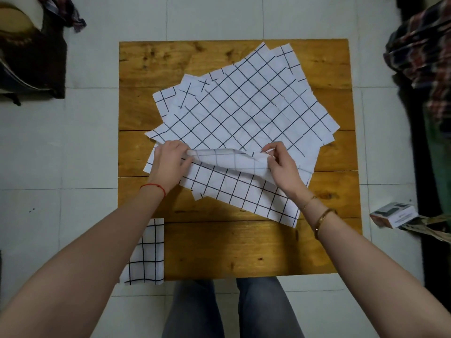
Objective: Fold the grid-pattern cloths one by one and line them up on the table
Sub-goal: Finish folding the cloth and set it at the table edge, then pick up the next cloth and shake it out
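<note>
Both hands pinch the top cloth along its near edge, left hand and right hand apart; its bulk lies beyond them, so the fold would run across the table.

No readable text appears anywhere; the small box on the floor beside the desk carries print too blurred to make out.
</note>
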Available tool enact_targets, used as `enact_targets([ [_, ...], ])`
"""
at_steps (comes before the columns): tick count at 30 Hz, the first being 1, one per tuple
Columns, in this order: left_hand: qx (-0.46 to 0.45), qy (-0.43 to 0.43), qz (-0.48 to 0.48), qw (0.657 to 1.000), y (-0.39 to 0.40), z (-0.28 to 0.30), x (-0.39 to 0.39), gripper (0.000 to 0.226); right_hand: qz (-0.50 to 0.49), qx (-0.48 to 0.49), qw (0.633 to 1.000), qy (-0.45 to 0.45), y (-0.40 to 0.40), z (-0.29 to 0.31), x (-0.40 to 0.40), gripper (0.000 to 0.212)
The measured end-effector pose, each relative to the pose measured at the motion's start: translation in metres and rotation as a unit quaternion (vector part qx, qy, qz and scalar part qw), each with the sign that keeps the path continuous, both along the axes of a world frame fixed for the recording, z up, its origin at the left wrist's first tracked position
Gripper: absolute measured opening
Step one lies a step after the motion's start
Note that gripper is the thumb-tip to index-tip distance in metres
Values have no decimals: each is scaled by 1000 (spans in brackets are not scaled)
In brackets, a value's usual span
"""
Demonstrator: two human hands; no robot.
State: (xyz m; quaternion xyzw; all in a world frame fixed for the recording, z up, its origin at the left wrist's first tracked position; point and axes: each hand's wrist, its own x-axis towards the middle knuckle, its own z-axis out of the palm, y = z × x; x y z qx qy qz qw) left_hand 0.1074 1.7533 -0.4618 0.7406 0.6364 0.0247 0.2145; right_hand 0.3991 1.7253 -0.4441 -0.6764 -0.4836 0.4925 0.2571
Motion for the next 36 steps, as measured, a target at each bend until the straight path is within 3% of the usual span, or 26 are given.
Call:
enact_targets([
  [7,34,-41,-22,998,26,51,14,10,88,33,993,-78,20,47,18,35],
  [11,50,-52,-35,997,36,92,18,12,145,127,967,-164,30,76,34,18],
  [13,64,-54,-46,995,40,114,18,11,145,159,958,-188,36,95,43,3],
  [21,142,-66,-43,987,42,203,26,3,128,205,939,-245,43,195,88,40],
  [25,204,-73,-53,975,38,245,37,3,119,218,919,-306,43,227,117,20],
  [30,241,-83,-85,963,32,293,44,6,118,203,898,-373,43,258,153,24],
  [36,282,-93,-80,952,17,335,47,8,125,261,880,-377,37,297,168,18],
])
